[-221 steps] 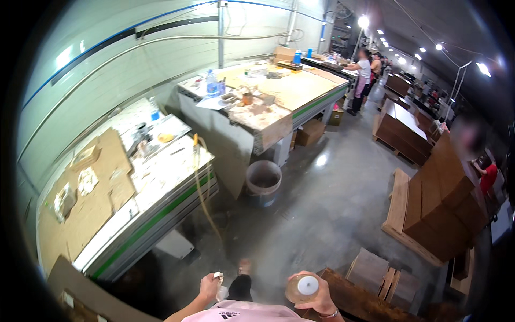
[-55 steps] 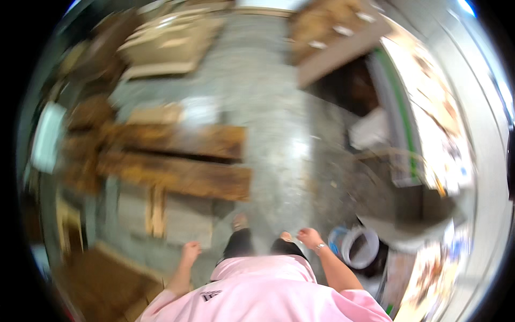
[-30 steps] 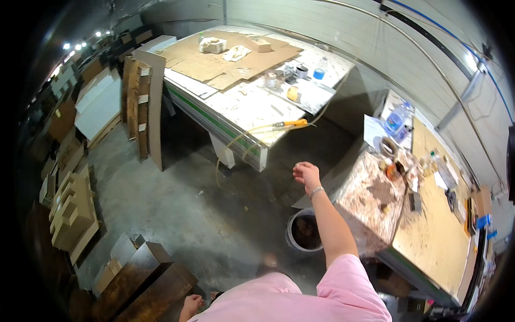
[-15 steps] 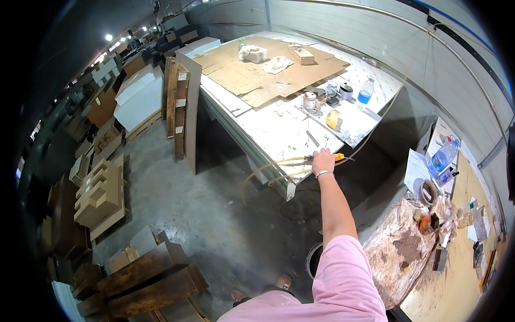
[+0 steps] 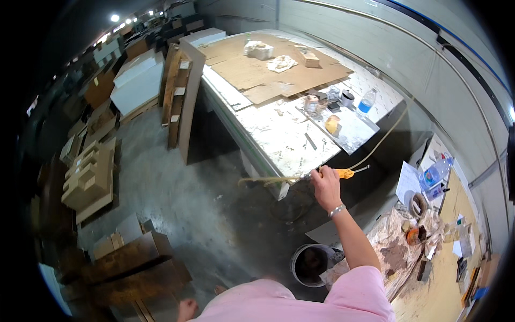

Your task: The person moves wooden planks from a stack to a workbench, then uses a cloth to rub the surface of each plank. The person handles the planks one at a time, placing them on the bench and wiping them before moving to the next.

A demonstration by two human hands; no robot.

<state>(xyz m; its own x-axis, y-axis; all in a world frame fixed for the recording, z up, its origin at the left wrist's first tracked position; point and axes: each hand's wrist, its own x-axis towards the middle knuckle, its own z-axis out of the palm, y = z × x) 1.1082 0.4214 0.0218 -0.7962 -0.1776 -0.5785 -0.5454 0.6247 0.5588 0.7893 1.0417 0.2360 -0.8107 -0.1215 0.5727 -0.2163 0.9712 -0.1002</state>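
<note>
My right hand (image 5: 326, 189), with a bracelet at the wrist, is closed around an orange air blow gun (image 5: 344, 173). The gun's thin metal nozzle points right. From the other side of my fist a yellowish air hose (image 5: 268, 179) trails left. The hand is just off the near corner of a white-topped worktable (image 5: 279, 142). My left hand (image 5: 186, 309) shows small and low at the bottom edge, beside my pink shirt and away from the worktable. Its fingers are too indistinct to read.
Cardboard (image 5: 257, 75), a block of wood, a water bottle (image 5: 367, 102) and cans lie on the worktable. A bucket (image 5: 310, 265) stands on the floor by my right side. At right, a bench (image 5: 429, 292) holds stained cloth, tape and another bottle. Wooden panels (image 5: 129, 263) are stacked at lower left.
My right hand has moved slightly down and right with the blow gun, drawing the hose along. My left hand has come into view at the bottom. More of the bucket shows.
</note>
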